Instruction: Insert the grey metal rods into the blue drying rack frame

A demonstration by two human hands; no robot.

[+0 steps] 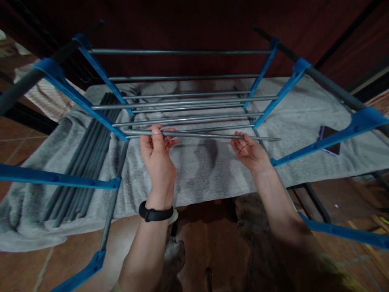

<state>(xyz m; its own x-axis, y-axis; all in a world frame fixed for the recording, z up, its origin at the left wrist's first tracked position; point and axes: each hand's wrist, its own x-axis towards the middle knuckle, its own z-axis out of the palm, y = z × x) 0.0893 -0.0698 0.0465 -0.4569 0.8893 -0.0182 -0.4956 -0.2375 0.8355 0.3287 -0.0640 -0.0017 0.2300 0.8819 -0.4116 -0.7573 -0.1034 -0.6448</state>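
Observation:
My left hand (157,148), with a black band on its wrist, pinches a thin grey metal rod (206,135) near the rod's left end. My right hand (248,151) grips the same rod further right, fingers curled round it. The rod lies level in front of a rack frame (100,115) with blue plastic side pieces and several grey cross rods. Its left end meets the blue left side piece. Its right end (273,139) sticks out free, short of the blue right side piece (267,109).
A grey towel (212,170) covers the surface under the rack. A bundle of several dark grey tubes (85,162) lies on its left part. A dark phone-like object (330,140) rests at the right. More blue arms (57,178) reach toward me on both sides over a tiled floor.

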